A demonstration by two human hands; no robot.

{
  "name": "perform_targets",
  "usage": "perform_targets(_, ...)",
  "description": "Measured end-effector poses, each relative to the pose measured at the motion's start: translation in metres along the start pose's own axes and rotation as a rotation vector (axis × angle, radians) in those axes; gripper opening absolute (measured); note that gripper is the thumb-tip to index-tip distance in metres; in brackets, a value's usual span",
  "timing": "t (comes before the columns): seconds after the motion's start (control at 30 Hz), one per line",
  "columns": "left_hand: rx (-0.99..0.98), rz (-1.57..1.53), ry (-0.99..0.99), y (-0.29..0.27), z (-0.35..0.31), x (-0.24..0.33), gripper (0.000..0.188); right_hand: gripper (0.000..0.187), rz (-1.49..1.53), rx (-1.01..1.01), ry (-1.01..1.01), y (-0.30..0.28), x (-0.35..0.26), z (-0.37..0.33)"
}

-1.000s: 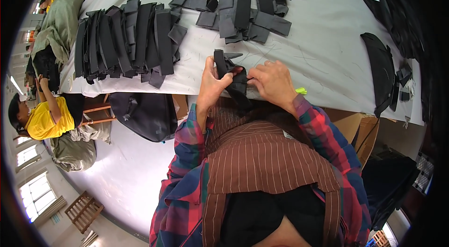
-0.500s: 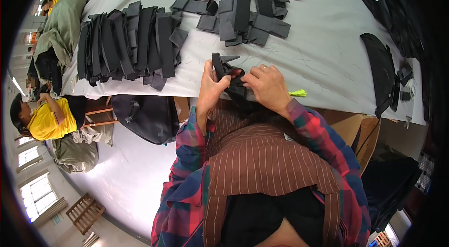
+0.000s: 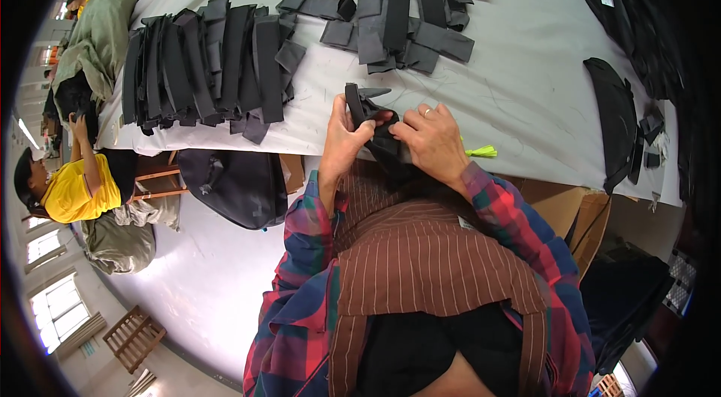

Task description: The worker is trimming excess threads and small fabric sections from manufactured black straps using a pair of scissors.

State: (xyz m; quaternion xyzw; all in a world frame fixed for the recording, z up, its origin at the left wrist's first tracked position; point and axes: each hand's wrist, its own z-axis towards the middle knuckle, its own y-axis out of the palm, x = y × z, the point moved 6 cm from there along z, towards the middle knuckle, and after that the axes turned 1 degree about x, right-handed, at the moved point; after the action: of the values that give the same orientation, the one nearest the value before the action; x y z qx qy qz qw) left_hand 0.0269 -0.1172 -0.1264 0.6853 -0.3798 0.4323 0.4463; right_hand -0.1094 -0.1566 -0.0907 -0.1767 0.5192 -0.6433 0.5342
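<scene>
Between my hands, at the table's near edge, is a black fabric piece (image 3: 385, 146), folded and partly hanging over the edge. My left hand (image 3: 347, 140) is closed around its left side, thumb on top, with a stiff strip standing up along the fingers. A dark pointed tip (image 3: 374, 92) sticks out to the right above that hand; its kind is unclear. My right hand (image 3: 432, 140), with a ring on one finger, pinches the fabric's right side. Just beyond my right wrist lies a neon yellow-green bundle of cord or ties (image 3: 481, 151).
Black fabric strips stand in a row (image 3: 203, 66) at the left of the white table (image 3: 518, 81). More strips lie in a loose pile (image 3: 398, 18) farther back. Black bags (image 3: 610, 123) lie at the right. A person in yellow (image 3: 82, 187) sits at the left.
My fingers have shifted slightly on the black fabric, which bunches more between my hands. The person in yellow has raised their arms toward dark cloth.
</scene>
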Motion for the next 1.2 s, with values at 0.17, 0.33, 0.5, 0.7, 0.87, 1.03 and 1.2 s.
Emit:
perform_targets(0.17,-0.004,-0.001,0.01,-0.0019,-0.0007,-0.0025,0.034,0.009,0.011,0.006,-0.012,0.0001,-0.0012,0.0006)
perform_targets(0.33,-0.008,0.0,-0.016,-0.0008,-0.0004,-0.0014,0.034,0.01,0.046,0.024,-0.017,0.0001,0.0005,0.0001)
perform_targets(0.5,-0.013,-0.018,-0.014,0.0003,-0.0007,-0.0014,0.038,0.012,0.05,0.04,-0.01,-0.0017,0.0012,-0.0018)
perform_targets(0.7,-0.01,-0.031,-0.013,-0.0014,0.0009,-0.0021,0.038,0.015,0.045,0.047,-0.023,-0.002,0.0016,-0.0018)
perform_targets(0.87,-0.016,-0.029,-0.016,-0.001,0.0005,-0.0017,0.038,0.016,0.026,0.038,-0.03,0.0012,0.0013,-0.0009)
perform_targets(1.03,-0.014,-0.034,-0.007,0.0,0.0008,-0.0006,0.037,0.019,0.019,0.028,-0.06,0.0051,-0.0025,0.0013)
perform_targets(1.2,-0.02,-0.009,-0.02,-0.0021,0.0006,-0.0033,0.038,0.02,0.004,0.024,-0.074,0.0052,-0.0044,0.0033)
